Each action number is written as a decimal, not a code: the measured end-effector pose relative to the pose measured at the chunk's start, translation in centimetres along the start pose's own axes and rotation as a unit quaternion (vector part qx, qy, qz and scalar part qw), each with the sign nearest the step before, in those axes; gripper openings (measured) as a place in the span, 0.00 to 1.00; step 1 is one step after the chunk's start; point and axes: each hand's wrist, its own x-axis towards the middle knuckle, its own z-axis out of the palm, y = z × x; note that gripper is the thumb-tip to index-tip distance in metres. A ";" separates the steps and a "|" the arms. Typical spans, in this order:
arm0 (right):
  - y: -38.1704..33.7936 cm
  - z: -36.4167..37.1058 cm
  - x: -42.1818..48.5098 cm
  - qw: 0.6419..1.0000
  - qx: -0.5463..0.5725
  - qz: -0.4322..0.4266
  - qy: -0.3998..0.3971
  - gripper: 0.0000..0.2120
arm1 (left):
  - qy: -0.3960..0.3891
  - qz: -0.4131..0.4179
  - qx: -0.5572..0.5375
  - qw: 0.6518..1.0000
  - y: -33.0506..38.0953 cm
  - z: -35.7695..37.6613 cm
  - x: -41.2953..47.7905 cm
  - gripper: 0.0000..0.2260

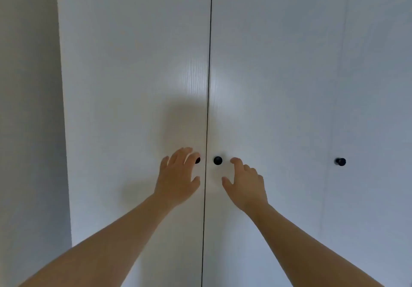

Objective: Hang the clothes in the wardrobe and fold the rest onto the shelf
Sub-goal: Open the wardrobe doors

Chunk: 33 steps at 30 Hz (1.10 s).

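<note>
A white wardrobe fills the view, its left door [133, 85] and middle door [278, 85] shut with a thin dark gap between them. Each door has a small black round knob beside the gap. My left hand [178, 175] is open, fingers spread, and its fingertips partly cover the left knob [198, 160]. My right hand [245, 181] is open with curled fingers, just right of and below the middle door's knob [217, 160], apart from it. No clothes are in view.
A third white door [374, 108] at the right carries another black knob [340, 161]. A plain pale wall [29, 108] stands left of the wardrobe's side edge.
</note>
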 end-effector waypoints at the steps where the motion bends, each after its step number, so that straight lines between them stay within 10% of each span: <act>1: 0.5 0.7 1.6 1.000 0.017 -0.006 0.006 0.24 | 0.002 -0.005 0.010 1.000 -0.3 1.0 1.2 0.23; 19: 0.2 8.1 10.4 0.989 0.149 -0.015 -0.004 0.04 | -0.030 -0.042 0.053 0.997 -4.0 9.3 5.6 0.36; 33: -0.6 3.6 2.7 0.969 0.237 0.032 0.057 0.06 | 0.037 -0.053 -0.276 0.959 0.3 4.7 0.5 0.21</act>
